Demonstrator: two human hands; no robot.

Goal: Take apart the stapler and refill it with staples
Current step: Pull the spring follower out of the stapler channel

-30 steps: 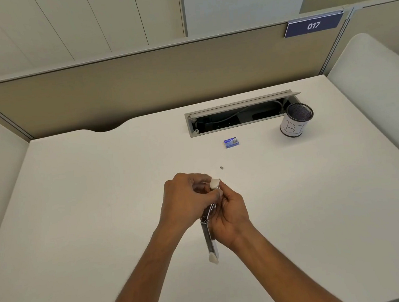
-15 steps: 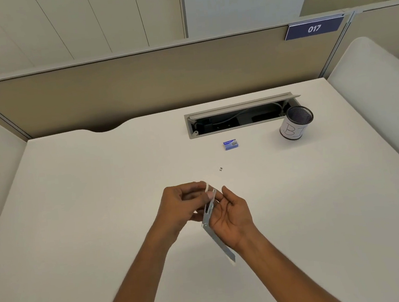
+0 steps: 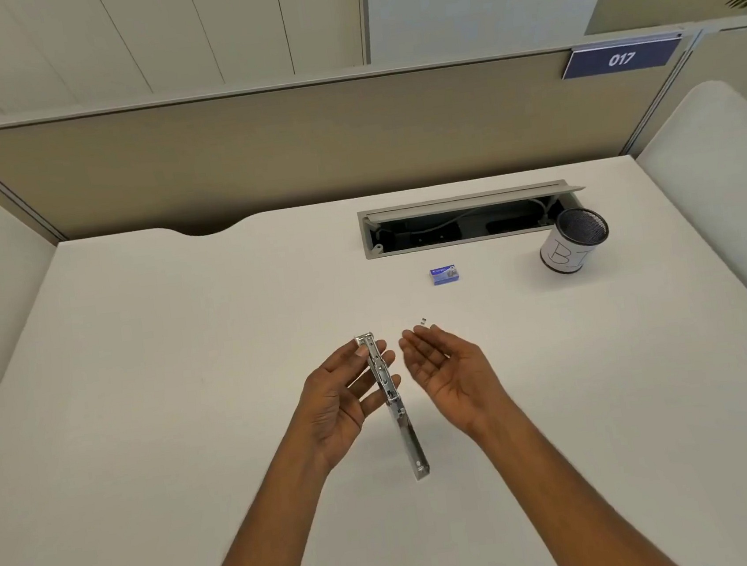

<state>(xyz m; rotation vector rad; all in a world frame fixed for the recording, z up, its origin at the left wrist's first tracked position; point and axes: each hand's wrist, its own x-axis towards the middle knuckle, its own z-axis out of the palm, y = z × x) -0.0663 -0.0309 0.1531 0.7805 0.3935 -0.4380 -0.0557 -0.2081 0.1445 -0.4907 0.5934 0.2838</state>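
Observation:
The stapler is a long bare metal strip, held over the white desk with its far end up and its near end hanging free. My left hand pinches its upper part between the thumb and nearly straight fingers. My right hand hovers just to the right, palm turned inward, fingers relaxed and holding nothing. A small clump of staples lies on the desk just beyond my right fingertips. The blue staple box sits farther back.
A mesh pen cup with a white label stands at the back right. Beside it an open cable tray is sunk into the desk. A beige partition closes off the back, and padded dividers flank both sides.
My hands have come apart. The right hand let go of the stapler, moved right and opened. The left hand keeps the stapler, which is now turned with its metal side toward me.

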